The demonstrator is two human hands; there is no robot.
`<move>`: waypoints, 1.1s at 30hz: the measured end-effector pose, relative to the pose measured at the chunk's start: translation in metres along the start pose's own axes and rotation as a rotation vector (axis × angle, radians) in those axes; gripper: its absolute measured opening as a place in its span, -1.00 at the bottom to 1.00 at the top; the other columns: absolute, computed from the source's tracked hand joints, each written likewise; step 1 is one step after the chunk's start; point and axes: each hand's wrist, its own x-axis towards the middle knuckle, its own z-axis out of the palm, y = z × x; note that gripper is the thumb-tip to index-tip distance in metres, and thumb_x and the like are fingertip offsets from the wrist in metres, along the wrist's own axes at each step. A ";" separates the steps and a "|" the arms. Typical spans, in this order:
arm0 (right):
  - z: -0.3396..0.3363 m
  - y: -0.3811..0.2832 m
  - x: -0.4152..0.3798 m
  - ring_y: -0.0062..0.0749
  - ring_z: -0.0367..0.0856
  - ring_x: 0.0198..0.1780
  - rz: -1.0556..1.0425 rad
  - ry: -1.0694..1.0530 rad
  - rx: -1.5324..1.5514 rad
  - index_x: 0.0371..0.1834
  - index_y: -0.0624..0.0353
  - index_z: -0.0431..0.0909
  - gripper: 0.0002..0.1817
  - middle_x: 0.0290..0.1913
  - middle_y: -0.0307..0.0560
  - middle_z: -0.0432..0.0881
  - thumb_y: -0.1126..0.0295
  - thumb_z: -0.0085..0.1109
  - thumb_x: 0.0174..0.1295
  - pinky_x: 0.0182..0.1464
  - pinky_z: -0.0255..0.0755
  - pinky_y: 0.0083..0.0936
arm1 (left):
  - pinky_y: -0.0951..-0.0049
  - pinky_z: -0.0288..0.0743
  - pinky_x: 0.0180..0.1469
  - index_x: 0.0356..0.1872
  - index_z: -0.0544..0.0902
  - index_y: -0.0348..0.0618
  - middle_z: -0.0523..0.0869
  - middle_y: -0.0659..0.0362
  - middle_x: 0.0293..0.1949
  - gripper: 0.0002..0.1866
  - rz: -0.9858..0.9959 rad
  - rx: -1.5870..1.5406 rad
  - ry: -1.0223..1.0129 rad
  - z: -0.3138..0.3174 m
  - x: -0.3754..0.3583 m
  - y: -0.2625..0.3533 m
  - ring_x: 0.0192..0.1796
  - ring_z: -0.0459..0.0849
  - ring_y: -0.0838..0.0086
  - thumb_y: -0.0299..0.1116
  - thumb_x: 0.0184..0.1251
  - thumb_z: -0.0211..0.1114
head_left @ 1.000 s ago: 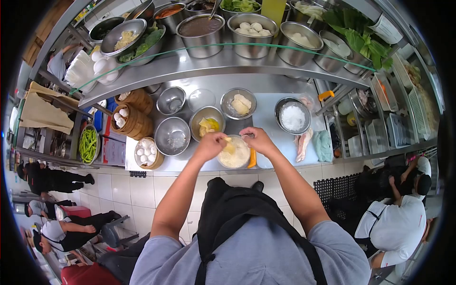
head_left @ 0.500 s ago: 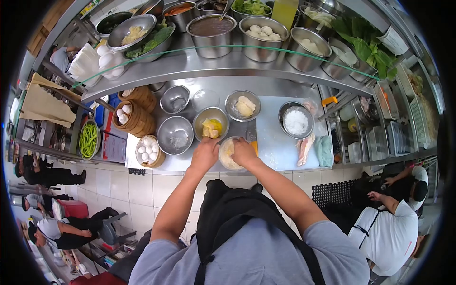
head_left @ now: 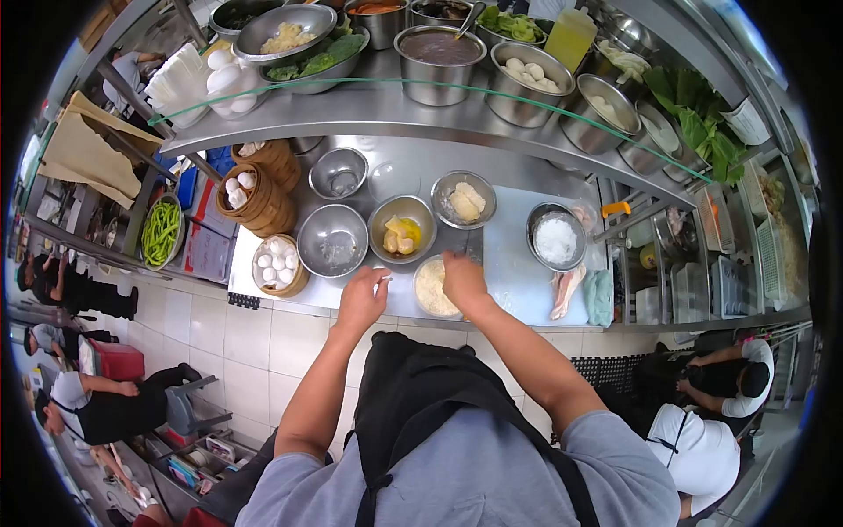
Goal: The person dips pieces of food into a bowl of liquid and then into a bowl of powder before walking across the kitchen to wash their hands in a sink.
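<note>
My left hand (head_left: 362,299) is above the counter's front edge, left of a bowl of pale yellow crumbs (head_left: 431,290). Its fingers are curled together, with a small whitish bit at the tips that I cannot identify. My right hand (head_left: 464,283) is at the right rim of the crumb bowl, fingers bent and close together; what they hold, if anything, is hidden. Behind the crumbs, a steel bowl (head_left: 382,209) holds yellow pieces in beaten egg (head_left: 403,234). To its right stands a steel bowl with a pale, coated-looking lump (head_left: 466,201).
Two steel bowls (head_left: 333,241) and bamboo steamers (head_left: 266,211) with white balls stand left. On the right, a pale cutting board (head_left: 518,294) bears a bowl of white powder (head_left: 557,241) and raw meat (head_left: 566,292). A loaded steel shelf (head_left: 369,115) overhangs the back. Co-workers are on both sides.
My left hand has drawn back from the egg bowl, down and left. My right hand has stayed by the crumb bowl. The whole view has shifted and tilted slightly.
</note>
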 end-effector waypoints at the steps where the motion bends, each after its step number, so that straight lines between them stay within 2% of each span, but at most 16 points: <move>1: 0.011 -0.002 -0.002 0.14 0.68 -0.04 -0.021 0.055 -0.026 0.05 0.27 0.56 -0.58 -0.02 0.22 0.68 0.57 0.19 0.03 0.02 0.59 -0.16 | 0.11 0.54 -0.08 -0.12 0.72 -0.18 0.66 -0.05 -0.27 -0.81 -0.003 0.003 0.001 0.000 -0.001 -0.001 -0.17 0.66 -0.01 -0.48 0.28 0.27; 3: 0.023 -0.001 -0.007 0.16 0.69 -0.08 -0.044 0.111 -0.055 0.04 0.28 0.55 -0.58 -0.05 0.22 0.69 0.58 0.17 0.03 -0.02 0.61 -0.18 | 0.11 0.54 -0.08 -0.12 0.73 -0.18 0.66 -0.06 -0.27 -0.82 0.004 -0.015 -0.003 0.000 -0.002 -0.002 -0.17 0.66 -0.01 -0.49 0.28 0.27; 6: 0.025 0.000 -0.011 0.16 0.68 -0.05 -0.042 -0.016 0.060 0.01 0.27 0.57 -0.62 -0.08 0.25 0.70 0.55 0.19 0.05 0.03 0.58 -0.14 | 0.12 0.54 -0.09 -0.13 0.73 -0.18 0.67 -0.07 -0.27 -0.82 -0.001 -0.039 -0.004 -0.002 -0.004 0.000 -0.18 0.67 -0.01 -0.51 0.26 0.27; 8: 0.015 0.006 -0.017 0.18 0.68 -0.03 -0.132 -0.042 0.176 -0.11 0.29 0.63 -0.71 -0.11 0.27 0.71 0.48 0.21 0.07 0.07 0.55 -0.10 | 0.12 0.54 -0.09 -0.14 0.73 -0.18 0.67 -0.07 -0.26 -0.82 -0.012 -0.049 -0.004 -0.004 -0.006 0.001 -0.17 0.67 -0.02 -0.52 0.26 0.27; 11: -0.001 0.003 -0.013 0.18 0.67 -0.02 -0.108 -0.078 0.275 -0.23 0.32 0.68 -0.77 -0.13 0.29 0.71 0.42 0.25 0.06 0.11 0.52 -0.08 | 0.13 0.54 -0.09 -0.14 0.73 -0.18 0.68 -0.07 -0.25 -0.82 -0.020 -0.048 -0.006 -0.004 -0.008 0.001 -0.17 0.67 -0.01 -0.53 0.25 0.28; 14: 0.008 0.000 0.001 0.17 0.67 -0.03 -0.156 -0.130 0.335 -0.26 0.26 0.71 -0.75 -0.13 0.25 0.72 0.32 0.26 0.09 0.09 0.54 -0.13 | 0.13 0.54 -0.08 -0.14 0.73 -0.19 0.69 -0.07 -0.25 -0.82 -0.040 -0.046 -0.023 0.000 -0.009 0.001 -0.16 0.67 -0.01 -0.53 0.25 0.28; 15: 0.018 -0.002 0.005 0.17 0.67 -0.03 -0.152 -0.129 0.336 -0.26 0.26 0.71 -0.75 -0.13 0.25 0.72 0.32 0.26 0.09 0.09 0.54 -0.13 | 0.17 0.53 -0.16 -0.13 0.73 -0.18 0.68 -0.04 -0.28 -0.81 -0.008 -0.038 -0.012 0.003 -0.009 -0.002 -0.27 0.65 0.06 -0.52 0.25 0.29; 17: 0.040 -0.005 0.013 0.15 0.68 0.00 -0.145 -0.263 0.096 -0.24 0.32 0.71 -0.75 -0.12 0.28 0.71 0.40 0.17 0.10 0.13 0.54 -0.11 | 0.21 0.51 -0.24 -0.11 0.73 -0.17 0.67 -0.02 -0.32 -0.81 0.024 -0.029 -0.006 0.008 -0.009 -0.004 -0.37 0.62 0.13 -0.51 0.26 0.31; 22: 0.042 0.006 0.021 0.14 0.68 -0.01 -0.191 -0.208 0.113 -0.20 0.27 0.71 -0.73 -0.09 0.26 0.71 0.36 0.15 0.13 0.10 0.55 -0.13 | 0.24 0.50 -0.29 -0.12 0.73 -0.17 0.68 0.01 -0.33 -0.81 0.043 -0.070 0.002 0.014 -0.007 0.001 -0.43 0.59 0.22 -0.49 0.26 0.31; 24: 0.030 0.015 0.023 0.10 0.67 0.00 -0.281 -0.361 0.274 -0.16 0.19 0.69 -0.73 -0.09 0.22 0.71 0.31 0.22 0.12 0.07 0.54 -0.18 | 0.27 0.50 -0.30 -0.10 0.73 -0.16 0.68 0.02 -0.33 -0.80 0.038 -0.088 -0.011 0.020 0.001 0.001 -0.43 0.60 0.24 -0.49 0.27 0.31; 25: 0.024 0.021 0.020 0.10 0.67 0.00 -0.282 -0.356 0.270 -0.16 0.19 0.69 -0.73 -0.09 0.22 0.71 0.31 0.22 0.12 0.07 0.54 -0.18 | 0.29 0.51 -0.31 -0.09 0.72 -0.16 0.68 0.04 -0.33 -0.79 0.015 -0.102 -0.029 0.021 0.002 0.000 -0.43 0.60 0.27 -0.48 0.27 0.31; 27: 0.010 0.029 0.011 0.04 0.67 0.00 -0.231 -0.178 0.389 -0.16 0.15 0.66 -0.72 -0.10 0.17 0.71 0.26 0.29 0.09 0.06 0.51 -0.22 | 0.32 0.52 -0.30 -0.06 0.71 -0.17 0.70 0.05 -0.32 -0.78 0.002 -0.122 0.003 0.023 0.012 0.000 -0.41 0.62 0.30 -0.47 0.27 0.31; 28: 0.003 0.027 0.005 0.07 0.65 -0.02 -0.245 -0.183 0.366 -0.14 0.21 0.60 -0.60 -0.10 0.16 0.68 0.21 0.38 0.01 0.06 0.50 -0.16 | 0.36 0.53 -0.29 -0.03 0.70 -0.18 0.71 0.06 -0.31 -0.76 -0.015 -0.143 0.029 0.023 0.018 0.000 -0.39 0.64 0.32 -0.46 0.28 0.32; 29: 0.001 0.021 -0.005 0.07 0.65 -0.02 -0.249 -0.186 0.365 -0.14 0.21 0.60 -0.60 -0.10 0.16 0.68 0.21 0.38 0.01 0.06 0.50 -0.16 | 0.36 0.53 -0.29 -0.03 0.70 -0.18 0.71 0.06 -0.31 -0.76 -0.018 -0.142 0.032 0.025 0.026 -0.004 -0.39 0.64 0.32 -0.46 0.28 0.32; 31: 0.000 0.009 -0.028 0.09 0.63 -0.01 -0.358 0.053 -0.088 0.00 0.18 0.58 -0.52 -0.04 0.11 0.62 0.27 0.37 -0.04 0.08 0.53 -0.13 | 0.41 0.55 -0.27 0.02 0.68 -0.21 0.73 0.09 -0.28 -0.72 -0.041 -0.186 0.109 0.035 0.042 -0.015 -0.35 0.67 0.36 -0.43 0.30 0.31; 33: 0.014 0.006 -0.032 0.10 0.62 -0.01 -0.351 0.096 -0.121 0.04 0.17 0.55 -0.46 -0.03 0.09 0.59 0.26 0.39 -0.07 0.08 0.54 -0.10 | 0.43 0.55 -0.23 0.03 0.67 -0.24 0.76 0.09 -0.24 -0.71 -0.106 -0.243 0.081 0.038 0.052 -0.014 -0.30 0.70 0.40 -0.41 0.31 0.30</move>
